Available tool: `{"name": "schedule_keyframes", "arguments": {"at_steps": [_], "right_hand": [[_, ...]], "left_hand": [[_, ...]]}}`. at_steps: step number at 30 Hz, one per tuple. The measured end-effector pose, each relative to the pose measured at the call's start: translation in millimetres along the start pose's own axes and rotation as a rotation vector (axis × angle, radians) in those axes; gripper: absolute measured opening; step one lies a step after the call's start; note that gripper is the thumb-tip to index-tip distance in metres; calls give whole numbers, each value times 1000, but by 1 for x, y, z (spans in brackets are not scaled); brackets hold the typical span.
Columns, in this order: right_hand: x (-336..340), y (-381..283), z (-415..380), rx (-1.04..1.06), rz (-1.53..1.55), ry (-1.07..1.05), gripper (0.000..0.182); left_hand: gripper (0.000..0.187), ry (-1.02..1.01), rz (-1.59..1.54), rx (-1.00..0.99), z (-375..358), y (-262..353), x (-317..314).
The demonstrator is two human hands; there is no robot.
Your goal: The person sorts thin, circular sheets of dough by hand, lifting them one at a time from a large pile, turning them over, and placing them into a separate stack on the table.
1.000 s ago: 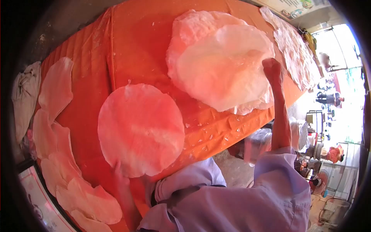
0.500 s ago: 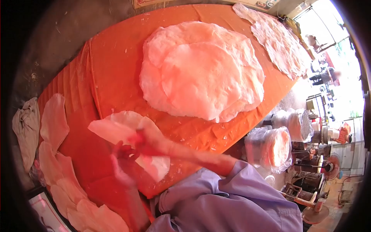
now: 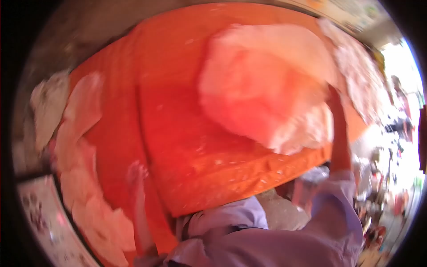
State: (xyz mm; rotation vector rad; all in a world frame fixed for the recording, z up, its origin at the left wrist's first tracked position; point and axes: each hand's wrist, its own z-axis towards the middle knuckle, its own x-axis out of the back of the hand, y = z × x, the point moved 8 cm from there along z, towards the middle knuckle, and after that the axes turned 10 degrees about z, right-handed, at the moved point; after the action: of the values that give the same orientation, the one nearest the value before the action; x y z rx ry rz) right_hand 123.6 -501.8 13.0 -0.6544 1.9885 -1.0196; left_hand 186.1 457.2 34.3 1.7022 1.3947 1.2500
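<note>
At the upper right, my right hand (image 3: 331, 92) is at the edge of a thin, pale round sheet (image 3: 262, 66), with its fingers blurred and partly hidden. The sheet lies over the pile of crumpled pale sheets (image 3: 307, 131) on the orange cloth (image 3: 178, 129). My left hand (image 3: 137, 172) is low over the cloth at the left, blurred, with its fingers apart and nothing seen in them. Left of it, a row of overlapping pale sheets (image 3: 82, 182) runs along the cloth's left side.
Another long pale sheet (image 3: 356, 75) lies at the cloth's far right. A bundled whitish cloth (image 3: 48, 109) is at the far left, above a printed panel (image 3: 46, 218). Plastic-wrapped stacks (image 3: 309, 182) stand beyond the cloth's right edge. People and equipment appear blurred in the right background.
My right hand has moved up and right to the pile, and the thin sheet has gone from the near left to the pile. My hands are now far apart. The view has shifted.
</note>
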Motion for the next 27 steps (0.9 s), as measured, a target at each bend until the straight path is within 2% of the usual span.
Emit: {"name": "schedule_keyframes", "arguments": {"at_steps": [1, 2, 3, 4, 5, 6, 7, 8, 10, 12, 14, 17, 20, 23, 25, 27], "right_hand": [[-3, 6, -30, 114, -113, 214, 27], [-12, 20, -56, 118, -49, 212, 19], [-8, 23, -79, 191, -235, 512, 27], [-50, 22, -113, 250, -345, 558, 44], [-47, 28, -137, 374, -436, 784, 60], [-61, 31, -151, 404, -576, 800, 64], [-46, 41, -152, 422, -584, 622, 67], [-69, 50, -164, 486, -659, 623, 64], [-132, 61, -190, 578, -923, 555, 53], [-195, 79, -208, 613, -1050, 463, 46], [-260, 95, -229, 592, -1114, 390, 42], [-335, 121, -256, 565, -1062, 254, 36], [-407, 143, -276, 539, -1126, 75, 33], [-460, 173, -276, 432, -1025, -72, 32], [-479, 205, -262, 229, -888, -87, 33], [-508, 250, -243, 50, -673, -226, 34]], "left_hand": [[31, 14, 42, 16, 16, -12, 15], [28, -13, 73, -67, 24, -14, 29], [26, 61, 252, -217, 40, -15, 47], [25, 118, 435, -361, 51, -11, 60], [26, 220, 528, -388, 55, 8, 71], [26, 310, 617, -419, 60, 27, 78], [28, 360, 697, -460, 74, 35, 90], [30, 407, 776, -500, 89, 42, 102], [36, 427, 1145, -574, 107, 79, 107], [40, 459, 1170, -530, 138, 103, 111], [38, 615, 1188, -772, 158, 128, 117], [30, 733, 1420, -734, 204, 122, 145], [18, 498, 1592, -538, 260, 87, 176], [10, 394, 1492, -481, 280, 92, 190], [13, 398, 1367, -697, 249, 127, 169], [16, 338, 1332, -849, 200, 141, 132]]}}
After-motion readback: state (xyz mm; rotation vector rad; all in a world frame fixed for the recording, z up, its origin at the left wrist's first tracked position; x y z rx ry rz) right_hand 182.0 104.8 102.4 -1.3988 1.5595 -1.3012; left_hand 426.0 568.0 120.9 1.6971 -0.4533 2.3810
